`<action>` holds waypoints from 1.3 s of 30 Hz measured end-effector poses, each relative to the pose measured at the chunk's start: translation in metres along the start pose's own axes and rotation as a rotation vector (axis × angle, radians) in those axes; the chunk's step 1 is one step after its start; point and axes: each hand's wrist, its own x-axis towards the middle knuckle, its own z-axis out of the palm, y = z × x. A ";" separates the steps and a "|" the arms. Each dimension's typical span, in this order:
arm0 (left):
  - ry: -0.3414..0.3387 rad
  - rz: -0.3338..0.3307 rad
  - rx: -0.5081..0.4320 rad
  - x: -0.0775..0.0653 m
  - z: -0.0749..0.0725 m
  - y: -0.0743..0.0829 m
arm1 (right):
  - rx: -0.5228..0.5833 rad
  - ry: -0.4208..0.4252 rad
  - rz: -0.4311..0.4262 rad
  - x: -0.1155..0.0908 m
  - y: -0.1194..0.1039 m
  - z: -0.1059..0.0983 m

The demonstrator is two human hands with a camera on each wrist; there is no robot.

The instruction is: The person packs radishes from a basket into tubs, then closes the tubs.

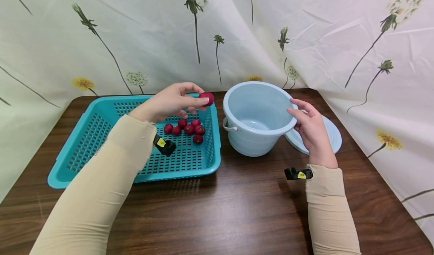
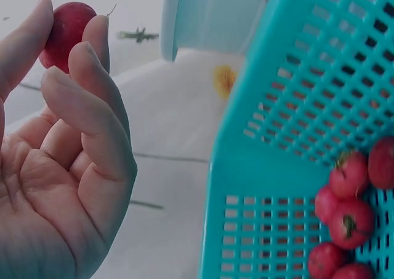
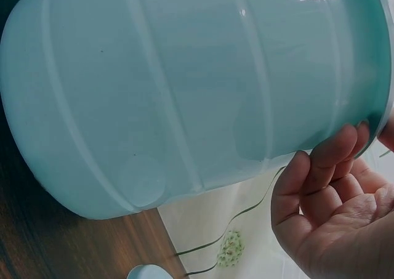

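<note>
- Nearest me, the dark wood counter (image 1: 223,217) stretches out in front of the bucket (image 1: 249,142), giving my forearms room to swing.
- Right of the bucket, my right hand (image 1: 311,125) is nearly closed, pinching its rim between thumb and fingers. I expect light, slightly springy plastic; the rim looks the best place to steady it.
- Up and left of the bucket's mouth, my left hand (image 1: 173,98) holds one red radish (image 2: 69,29) at the fingertips, its thin root poking out. I judge it light, firm and a little slippery, easily bruised; I'd hold it around the middle without squeezing.
- Left of the bucket, the turquoise basket (image 1: 179,175) holds more radishes (image 1: 189,129). Its raised wall lies under my left hand, and just beyond it the bucket's handle (image 1: 231,129) juts into a narrow gap, so the freer path is above both rims.
- Behind my right hand, a pale blue lid (image 1: 333,136) lies right of the bucket.
- Beyond the bucket, the flower-printed cloth (image 1: 152,40) limits reach.
</note>
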 end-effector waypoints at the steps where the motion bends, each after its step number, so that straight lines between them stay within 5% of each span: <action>1: -0.003 0.007 -0.005 0.001 0.002 0.001 | -0.002 0.000 0.000 0.000 0.000 0.000; 23: -0.032 0.061 -0.058 0.020 0.040 0.018 | 0.011 -0.006 0.004 0.002 0.001 -0.002; 39: -0.077 0.074 -0.123 0.028 0.054 0.023 | 0.028 -0.003 -0.007 0.002 0.000 0.000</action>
